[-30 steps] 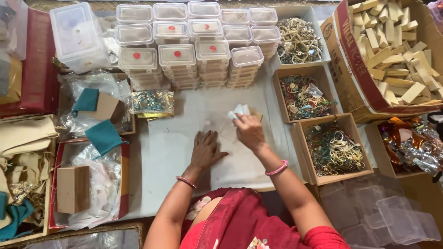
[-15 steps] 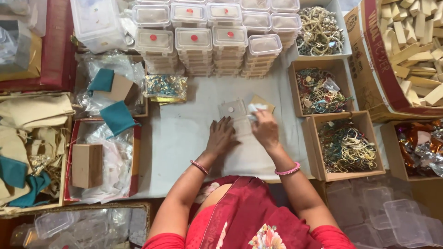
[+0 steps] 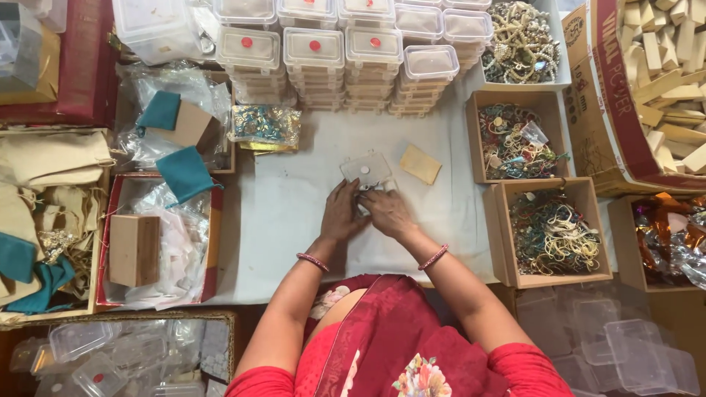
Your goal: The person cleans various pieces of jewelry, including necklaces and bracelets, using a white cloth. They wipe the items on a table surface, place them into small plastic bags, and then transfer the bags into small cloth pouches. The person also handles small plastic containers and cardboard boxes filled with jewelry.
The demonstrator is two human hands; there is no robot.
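Together, both hands (image 3: 365, 209) touch a clear plastic box (image 3: 367, 169).

Both forearms reach forward from a red-sleeved torso and angle inward, meeting at the centre. The left hand (image 3: 343, 213) and right hand (image 3: 387, 212) lie side by side, backs up, fingertips close together and curled downward. A beaded bangle circles each wrist; the grip itself is hidden beneath the fingers.
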